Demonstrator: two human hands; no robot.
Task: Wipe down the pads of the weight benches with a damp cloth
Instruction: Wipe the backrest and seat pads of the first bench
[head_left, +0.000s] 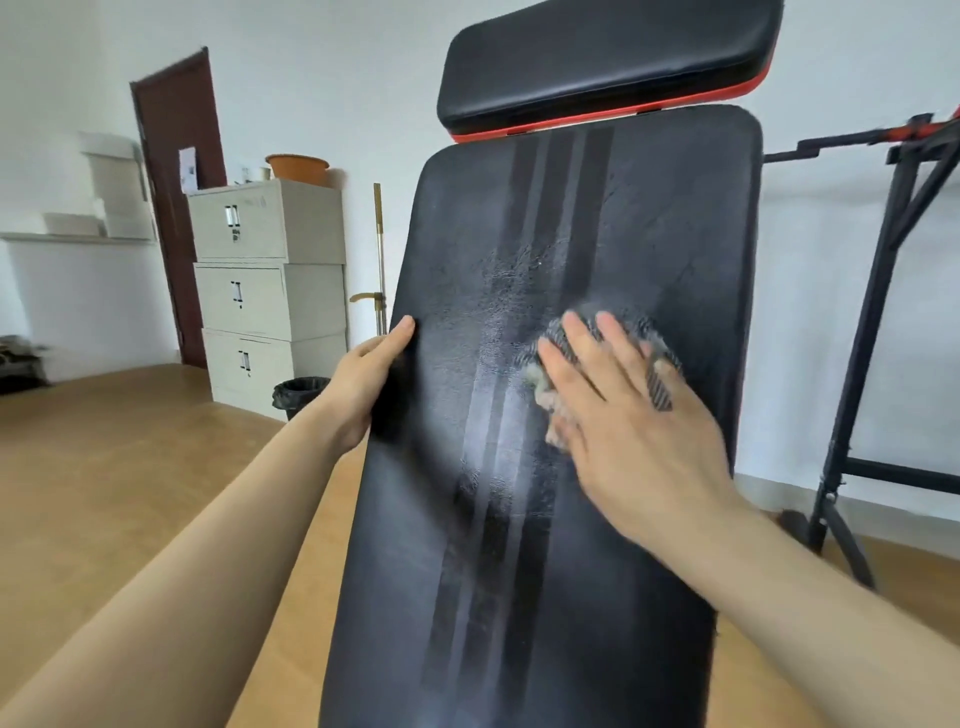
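the cloth (657, 358) was pressed flat under the right hand (631, 421), fingers (582, 338) spread; unwiped back pad (571, 218) ran lengthwise beyond the fingertips; the pad's edge was clamped by the left hand (366, 382).

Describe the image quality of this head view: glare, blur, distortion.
Head view: soft glare runs down the middle of the bench pad, brightest just below the cloth; the right hand and cloth are smeared by motion blur, while the left hand on the pad's edge is sharper; wide-angle distortion tilts the door and cabinets; lighting is even, with no hard shadows.
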